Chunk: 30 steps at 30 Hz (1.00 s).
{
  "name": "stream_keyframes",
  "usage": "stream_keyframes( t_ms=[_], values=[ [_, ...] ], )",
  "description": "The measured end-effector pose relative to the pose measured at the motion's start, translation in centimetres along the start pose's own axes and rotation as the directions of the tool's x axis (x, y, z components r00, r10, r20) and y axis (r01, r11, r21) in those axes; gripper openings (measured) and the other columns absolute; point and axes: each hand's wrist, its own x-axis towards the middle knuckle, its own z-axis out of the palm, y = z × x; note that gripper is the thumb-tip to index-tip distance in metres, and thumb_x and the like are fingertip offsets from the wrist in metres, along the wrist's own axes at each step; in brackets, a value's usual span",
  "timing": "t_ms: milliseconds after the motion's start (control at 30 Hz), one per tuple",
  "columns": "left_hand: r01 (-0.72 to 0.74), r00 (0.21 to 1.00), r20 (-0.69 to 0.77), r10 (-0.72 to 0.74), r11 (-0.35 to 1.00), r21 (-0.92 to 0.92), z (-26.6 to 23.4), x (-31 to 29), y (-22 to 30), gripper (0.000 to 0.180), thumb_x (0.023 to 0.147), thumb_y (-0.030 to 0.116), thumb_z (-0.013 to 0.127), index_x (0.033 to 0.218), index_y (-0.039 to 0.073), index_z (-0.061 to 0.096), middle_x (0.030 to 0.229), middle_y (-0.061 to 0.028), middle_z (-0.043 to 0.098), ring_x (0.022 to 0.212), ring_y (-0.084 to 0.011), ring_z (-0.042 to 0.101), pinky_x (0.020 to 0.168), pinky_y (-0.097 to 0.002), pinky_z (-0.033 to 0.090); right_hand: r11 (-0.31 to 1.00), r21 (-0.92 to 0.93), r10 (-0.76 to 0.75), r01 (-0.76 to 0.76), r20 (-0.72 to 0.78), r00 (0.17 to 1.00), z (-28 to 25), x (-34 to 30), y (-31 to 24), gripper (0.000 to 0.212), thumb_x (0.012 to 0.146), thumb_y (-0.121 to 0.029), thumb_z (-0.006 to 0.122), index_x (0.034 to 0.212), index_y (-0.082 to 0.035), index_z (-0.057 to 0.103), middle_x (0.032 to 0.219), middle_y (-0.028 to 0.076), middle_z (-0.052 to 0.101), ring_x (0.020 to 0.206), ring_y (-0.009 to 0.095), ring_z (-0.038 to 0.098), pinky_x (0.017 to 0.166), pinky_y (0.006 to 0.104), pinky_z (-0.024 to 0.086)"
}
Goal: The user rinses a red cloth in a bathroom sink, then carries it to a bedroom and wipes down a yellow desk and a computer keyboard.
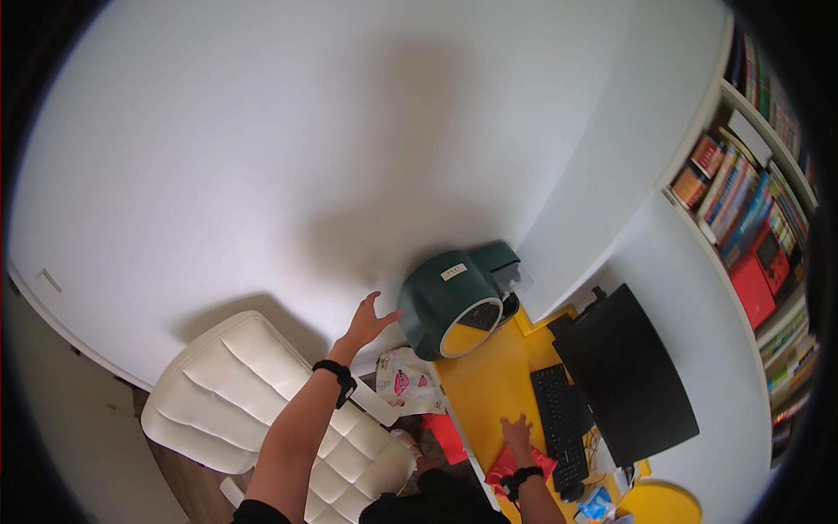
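My left hand (370, 321) reaches up with its thumb and fingers apart, holding nothing. It is beside a dark green rounded appliance (436, 293) at the far end of the yellow desk (476, 384); the fingertips look close to its left side, and I cannot tell whether they touch. The appliance has a silver-rimmed oval front panel and a clear part at its right. Lower right, my right hand (518, 434) is over the desk with its fingers spread. A crumpled red plastic bag (502, 470) lies beside and partly beneath that hand and wrist.
A black keyboard (559, 419) and a dark monitor (624, 375) stand right of my right hand. Left is a cream padded chair (236, 384). A white printed bag (406, 382) sits between chair and desk. Shelves of books (742, 192) line the right wall.
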Motion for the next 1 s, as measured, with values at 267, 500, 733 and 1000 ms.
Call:
stream_keyframes(
  t_ms=[267,500,733,1000],
  values=[
    [0.039,0.998,-0.042,-0.056,0.943,-0.331,7.7,6.5,1.9,0.094,0.077,0.060,0.071,0.141,-0.001,0.040,0.128,-0.0239,0.056,0.120,-0.0313,0.054,0.100,-0.0366,0.043,0.680,0.609,-0.485,0.409,-0.045,0.873,-8.0,7.0,-16.4,0.065,0.096,-0.049,0.048,0.143,-0.006,0.036,0.140,0.021,0.044,0.129,0.032,0.043,0.105,0.0416,0.035],
    [0.113,0.976,-0.132,-0.176,0.916,-0.385,9.7,6.4,3.8,0.075,0.080,0.056,0.070,0.125,0.000,0.049,0.106,-0.0197,0.064,0.100,-0.0278,0.062,0.088,-0.0348,0.048,0.544,0.817,-0.269,-0.190,0.384,0.883,-1.3,7.7,-13.0,0.075,0.093,-0.067,0.034,0.150,-0.019,0.026,0.154,0.016,0.024,0.136,0.040,0.032,0.107,0.0601,0.026],
    [0.148,0.973,-0.123,-0.196,0.936,-0.320,9.9,4.8,3.1,0.073,0.084,0.055,0.066,0.125,-0.003,0.047,0.109,-0.0230,0.062,0.102,-0.0299,0.061,0.089,-0.0368,0.047,0.474,0.813,-0.332,-0.338,0.521,0.786,4.7,7.1,-9.6,0.071,0.092,-0.067,0.038,0.149,-0.025,0.031,0.155,0.010,0.025,0.135,0.040,0.033,0.108,0.0566,0.025],
    [0.150,0.944,-0.261,-0.204,0.966,-0.211,17.6,-3.1,7.4,0.084,0.084,0.058,0.064,0.126,-0.011,0.040,0.117,-0.0312,0.054,0.108,-0.0412,0.055,0.095,-0.0429,0.042,0.195,0.899,-0.689,-0.393,0.410,0.598,13.1,16.0,3.6,0.054,0.098,-0.021,0.047,0.149,-0.022,0.029,0.113,0.006,0.053,0.086,0.025,0.056,0.070,0.0384,0.048]
  ],
)
